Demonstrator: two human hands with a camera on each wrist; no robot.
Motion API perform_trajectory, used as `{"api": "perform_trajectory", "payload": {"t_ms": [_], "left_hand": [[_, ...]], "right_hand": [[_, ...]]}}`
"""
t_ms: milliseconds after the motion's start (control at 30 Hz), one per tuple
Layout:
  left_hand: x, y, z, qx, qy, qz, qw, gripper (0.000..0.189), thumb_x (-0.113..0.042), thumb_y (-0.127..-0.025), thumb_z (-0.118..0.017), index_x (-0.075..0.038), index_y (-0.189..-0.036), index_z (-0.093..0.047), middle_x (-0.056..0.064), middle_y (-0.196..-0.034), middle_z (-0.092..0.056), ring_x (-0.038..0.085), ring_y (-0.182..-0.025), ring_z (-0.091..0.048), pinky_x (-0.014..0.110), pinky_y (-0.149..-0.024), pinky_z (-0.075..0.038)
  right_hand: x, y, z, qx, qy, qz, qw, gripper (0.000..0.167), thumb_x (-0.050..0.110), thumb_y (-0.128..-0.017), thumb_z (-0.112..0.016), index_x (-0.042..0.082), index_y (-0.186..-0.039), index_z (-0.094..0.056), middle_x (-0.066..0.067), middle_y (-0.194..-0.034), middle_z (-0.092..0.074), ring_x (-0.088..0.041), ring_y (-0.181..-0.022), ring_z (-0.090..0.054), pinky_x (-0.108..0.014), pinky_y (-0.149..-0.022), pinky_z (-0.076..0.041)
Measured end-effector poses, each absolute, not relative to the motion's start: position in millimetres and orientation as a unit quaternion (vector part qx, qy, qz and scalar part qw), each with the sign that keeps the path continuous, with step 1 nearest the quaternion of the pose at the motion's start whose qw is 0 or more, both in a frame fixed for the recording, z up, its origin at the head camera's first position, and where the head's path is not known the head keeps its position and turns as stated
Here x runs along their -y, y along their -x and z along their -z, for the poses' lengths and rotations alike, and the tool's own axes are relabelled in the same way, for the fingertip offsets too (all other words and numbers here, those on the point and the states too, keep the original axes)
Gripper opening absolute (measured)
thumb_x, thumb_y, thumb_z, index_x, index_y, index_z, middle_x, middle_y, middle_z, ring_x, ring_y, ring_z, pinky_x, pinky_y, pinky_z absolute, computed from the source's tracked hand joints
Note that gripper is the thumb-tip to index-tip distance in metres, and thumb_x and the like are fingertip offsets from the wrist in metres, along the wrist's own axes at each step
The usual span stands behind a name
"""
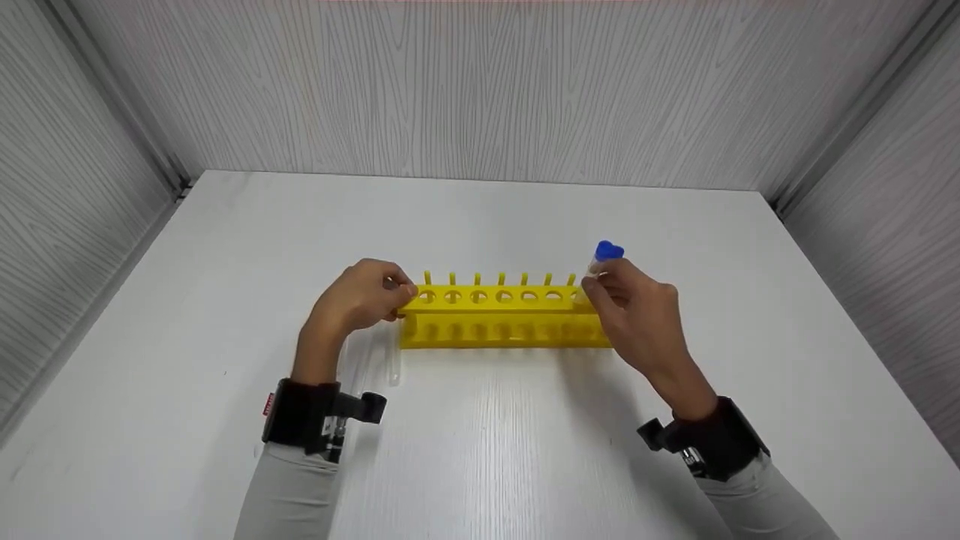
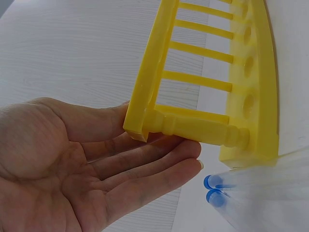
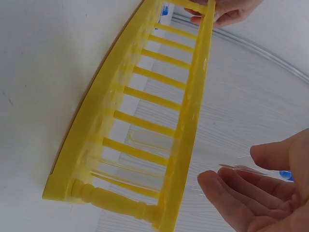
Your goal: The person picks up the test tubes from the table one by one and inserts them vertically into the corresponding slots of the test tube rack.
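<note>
A yellow test tube rack (image 1: 504, 300) stands upright on the table. My left hand (image 1: 367, 294) holds its left end, the thumb at the top bar's edge and fingers beneath the bar, as the left wrist view (image 2: 96, 164) shows. At the rack's right end my right hand (image 1: 637, 311) pinches a clear test tube with a blue cap (image 1: 606, 250). In the right wrist view that tube's rounded bottom (image 3: 149, 140) hangs below the top bar, above the base. A second tube (image 3: 128, 174) stands in the end hole, reaching the base. My right fingers partly hide both tubes.
Clear test tubes (image 1: 394, 360) lie on the white table (image 1: 480, 442) by the rack's left end; two blue caps (image 2: 216, 197) show in the left wrist view. Grey wood-grain panels (image 1: 480, 90) border the table at the back and sides.
</note>
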State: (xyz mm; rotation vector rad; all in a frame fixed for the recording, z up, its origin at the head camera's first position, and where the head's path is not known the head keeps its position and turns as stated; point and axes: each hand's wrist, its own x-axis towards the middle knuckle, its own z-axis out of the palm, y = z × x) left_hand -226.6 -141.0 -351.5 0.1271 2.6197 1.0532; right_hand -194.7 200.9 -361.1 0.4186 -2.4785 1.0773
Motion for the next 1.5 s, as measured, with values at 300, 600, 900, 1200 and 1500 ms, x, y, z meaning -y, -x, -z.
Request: {"api": "perform_trajectory", "payload": {"t_ms": [300, 600, 900, 1200, 1500], "left_hand": [[141.3, 226.0, 349.4, -0.913, -0.046, -0.371, 0.161, 0.036, -0.025, -0.105, -0.054, -0.002, -0.131, -0.064, 0.020, -0.123, -0.070, 0.033, -0.102, -0.071, 0.040, -0.085, -0.052], [140.7, 225.2, 349.3, -0.916, -0.043, -0.365, 0.162, 0.036, -0.025, -0.104, -0.055, -0.003, -0.130, -0.064, 0.019, -0.123, -0.070, 0.033, -0.101, -0.071, 0.038, -0.082, -0.051], [140.3, 225.3, 349.2, -0.915, -0.039, -0.367, 0.163, 0.036, -0.026, -0.104, -0.055, -0.003, -0.131, -0.064, 0.019, -0.124, -0.070, 0.033, -0.101, -0.071, 0.038, -0.082, -0.051], [140.5, 225.1, 349.8, -0.916, -0.042, -0.365, 0.160, 0.036, -0.026, -0.104, -0.055, -0.003, -0.130, -0.064, 0.019, -0.123, -0.070, 0.033, -0.101, -0.071, 0.039, -0.083, -0.052], [140.2, 225.6, 350.6, -0.916, -0.044, -0.367, 0.157, 0.035, -0.025, -0.104, -0.055, -0.002, -0.130, -0.065, 0.020, -0.123, -0.070, 0.032, -0.100, -0.072, 0.037, -0.081, -0.052]], "right_hand": [[-200.4, 195.0, 361.8, 0.903, -0.131, -0.369, 0.176, 0.015, 0.018, -0.099, -0.066, 0.006, -0.106, -0.069, -0.010, -0.108, -0.077, -0.026, -0.100, -0.076, -0.042, -0.087, -0.060], [-199.8, 194.4, 362.2, 0.917, -0.111, -0.353, 0.149, 0.019, 0.021, -0.100, -0.065, 0.005, -0.109, -0.069, -0.012, -0.110, -0.077, -0.027, -0.102, -0.075, -0.044, -0.088, -0.059], [-198.6, 193.7, 362.2, 0.923, -0.105, -0.345, 0.135, 0.021, 0.021, -0.100, -0.064, 0.003, -0.111, -0.068, -0.014, -0.111, -0.077, -0.029, -0.103, -0.075, -0.045, -0.089, -0.059], [-198.3, 193.7, 362.5, 0.925, -0.103, -0.340, 0.132, 0.022, 0.020, -0.099, -0.066, 0.002, -0.110, -0.070, -0.014, -0.108, -0.077, -0.029, -0.100, -0.075, -0.045, -0.089, -0.059], [-198.0, 194.4, 363.8, 0.932, -0.098, -0.323, 0.134, 0.024, 0.021, -0.099, -0.066, 0.001, -0.111, -0.071, -0.014, -0.107, -0.077, -0.029, -0.100, -0.075, -0.044, -0.088, -0.059]]}}
